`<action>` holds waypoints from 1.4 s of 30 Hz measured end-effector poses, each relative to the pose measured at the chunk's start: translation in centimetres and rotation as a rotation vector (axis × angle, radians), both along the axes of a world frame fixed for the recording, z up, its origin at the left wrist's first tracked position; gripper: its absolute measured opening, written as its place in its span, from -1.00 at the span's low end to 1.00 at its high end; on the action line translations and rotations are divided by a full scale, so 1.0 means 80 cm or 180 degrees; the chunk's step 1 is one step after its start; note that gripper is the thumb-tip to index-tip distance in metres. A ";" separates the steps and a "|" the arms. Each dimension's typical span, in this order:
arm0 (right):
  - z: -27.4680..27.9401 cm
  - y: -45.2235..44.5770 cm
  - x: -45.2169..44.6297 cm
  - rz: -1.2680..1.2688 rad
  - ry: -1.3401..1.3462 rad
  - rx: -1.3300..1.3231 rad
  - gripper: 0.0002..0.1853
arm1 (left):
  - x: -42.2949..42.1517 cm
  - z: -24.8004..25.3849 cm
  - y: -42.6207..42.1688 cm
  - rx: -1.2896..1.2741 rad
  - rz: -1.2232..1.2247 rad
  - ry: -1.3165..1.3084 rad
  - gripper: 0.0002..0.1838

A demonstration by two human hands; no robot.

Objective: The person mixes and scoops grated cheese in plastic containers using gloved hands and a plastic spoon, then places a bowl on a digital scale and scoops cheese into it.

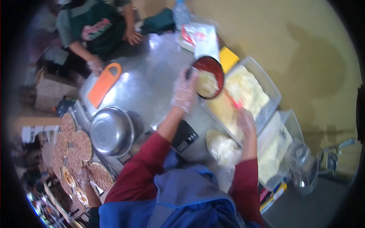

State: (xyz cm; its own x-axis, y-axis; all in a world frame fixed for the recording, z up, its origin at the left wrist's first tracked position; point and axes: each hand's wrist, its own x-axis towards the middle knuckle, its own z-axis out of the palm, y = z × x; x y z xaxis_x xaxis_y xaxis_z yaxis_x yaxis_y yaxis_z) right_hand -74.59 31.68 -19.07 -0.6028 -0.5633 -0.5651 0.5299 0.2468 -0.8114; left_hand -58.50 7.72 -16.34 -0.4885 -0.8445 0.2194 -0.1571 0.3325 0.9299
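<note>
One red bowl (pixel 217 67) of pale food (pixel 207 84) lies at two o'clock from the left hand (pixel 185 90), the nearer, which clasps it. Apart, at the bowl's five o'clock, the right hand (pixel 246 121) grips one red utensil (pixel 238 104) angled toward eleven. Two bins (pixel 273 105) stand at four; one steel basin (pixel 106 131), eight.

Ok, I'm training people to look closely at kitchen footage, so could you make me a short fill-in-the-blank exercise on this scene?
1. The right hand holds a pinkish-red tool, while the bowl is in the ____ one.
2. The inner wall of that bowl is coloured ____.
3. On the left hand is a see-through plastic ____.
4. The board with a handle hole, near a co-worker's hand, is coloured ____.

Missing words: left; red; glove; orange.
</note>
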 end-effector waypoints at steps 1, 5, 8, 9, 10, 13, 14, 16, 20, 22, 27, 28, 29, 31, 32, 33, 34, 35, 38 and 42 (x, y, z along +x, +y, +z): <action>0.011 0.007 -0.001 -0.0019 0.0097 0.0109 -0.70 | -0.006 0.010 0.004 0.0158 -0.0026 -0.0101 -0.34; -0.023 0.060 -0.040 0.0673 0.2785 0.0863 -0.75 | -0.040 0.016 0.027 0.0383 -0.0231 0.0260 -0.32; 0.067 0.042 -0.002 0.0401 0.3163 0.1323 -0.65 | -0.058 0.022 0.050 0.0441 -0.0378 0.0001 -0.29; 0.102 0.022 0.030 0.0203 0.3276 0.1016 -0.64 | -0.062 0.025 0.057 0.0459 -0.0416 -0.0136 -0.29; 0.122 0.001 0.054 0.0002 0.3375 0.0709 -0.61 | -0.067 0.023 0.059 0.0455 -0.0408 -0.0133 -0.29; 0.134 -0.024 0.084 0.0670 0.4525 0.2026 -0.48 | -0.079 0.004 0.071 0.0844 -0.0730 0.0141 -0.33; 0.144 -0.025 0.092 0.0683 0.4423 0.2113 -0.49 | -0.074 0.008 0.075 0.0799 -0.0657 0.0116 -0.35; 0.159 -0.028 0.083 0.0362 0.4350 0.2131 -0.50 | -0.063 0.019 0.066 0.0766 -0.0551 0.0256 -0.35; 0.120 -0.003 0.024 0.0521 0.4194 0.2708 -0.64 | -0.033 -0.010 0.041 0.1006 -0.0397 0.0694 -0.28; 0.055 0.003 -0.002 0.1039 0.4169 0.3111 -0.66 | -0.015 0.011 0.032 0.1128 -0.0590 0.0960 -0.25; -0.006 -0.011 -0.002 0.1369 0.3877 0.3146 -0.68 | 0.013 0.023 0.007 0.2134 -0.0019 0.0737 -0.23; -0.009 -0.015 0.008 0.1317 0.3659 0.2870 -0.70 | 0.017 0.023 0.003 0.2172 -0.0017 0.0674 -0.25; -0.013 -0.018 0.014 0.1258 0.3447 0.2587 -0.71 | 0.019 0.026 0.002 0.2185 -0.0046 0.0659 -0.25; -0.044 -0.029 0.014 0.1389 0.3202 0.2174 -0.72 | 0.024 0.038 0.002 0.2256 -0.0092 0.0533 -0.28; -0.058 -0.031 0.011 0.1525 0.2963 0.1739 -0.72 | 0.024 0.046 0.004 0.2215 -0.0067 0.0464 -0.30; -0.058 -0.031 0.011 0.1521 0.2963 0.1732 -0.72 | 0.023 0.046 0.007 0.2207 -0.0068 0.0462 -0.30; -0.058 -0.031 0.008 0.1188 0.1548 0.1163 -0.76 | 0.019 0.045 0.009 0.2070 0.0019 0.0509 -0.30; -0.057 -0.029 0.006 0.0822 0.0143 0.0573 -0.79 | 0.016 0.044 0.011 0.1935 0.0094 0.0551 -0.29; -0.048 -0.002 0.014 0.0191 -0.0672 -0.0358 -0.86 | 0.007 0.038 0.011 0.1841 -0.0097 0.0490 -0.26; 0.034 0.012 0.022 -0.0099 -0.0231 0.0204 -0.84 | -0.012 0.033 0.019 0.1480 0.0054 0.0231 -0.27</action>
